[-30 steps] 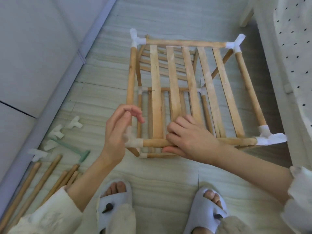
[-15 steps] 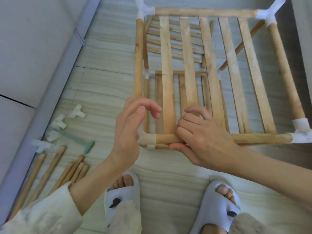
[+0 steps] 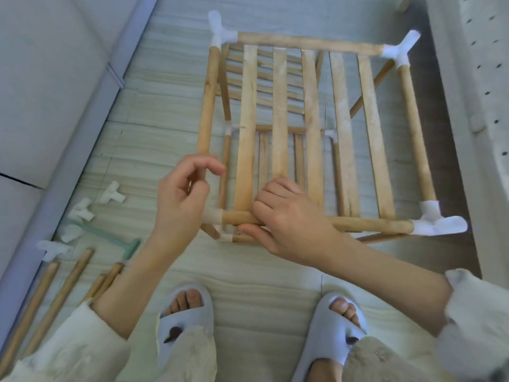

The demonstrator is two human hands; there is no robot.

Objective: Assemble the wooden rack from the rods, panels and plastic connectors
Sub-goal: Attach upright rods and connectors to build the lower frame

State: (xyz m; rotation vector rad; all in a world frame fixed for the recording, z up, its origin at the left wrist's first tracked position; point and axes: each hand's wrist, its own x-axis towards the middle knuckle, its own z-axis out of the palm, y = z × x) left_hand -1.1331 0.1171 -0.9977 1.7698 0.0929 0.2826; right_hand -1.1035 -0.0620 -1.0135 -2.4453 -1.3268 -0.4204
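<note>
While the wooden rack (image 3: 305,133) stands on the floor between the slippered feet, its near rail (image 3: 366,224) is gripped by the right hand (image 3: 289,219). At the front-left connector (image 3: 212,216), the left hand (image 3: 181,199) is loosely curled around nothing. Seating that corner joint appears next; spare rods (image 3: 55,285) and connectors (image 3: 82,212) lie left.

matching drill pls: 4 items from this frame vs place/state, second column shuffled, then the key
1. right hand
2. loose white connectors
3. spare rods
4. green tool

A. lying on the floor at bottom left, side by side
B. grips the rack's near top rod
C. scattered on the floor near the wall
D. on the floor between the connectors and the left hand

Pairs: 1-B, 2-C, 3-A, 4-D
</note>
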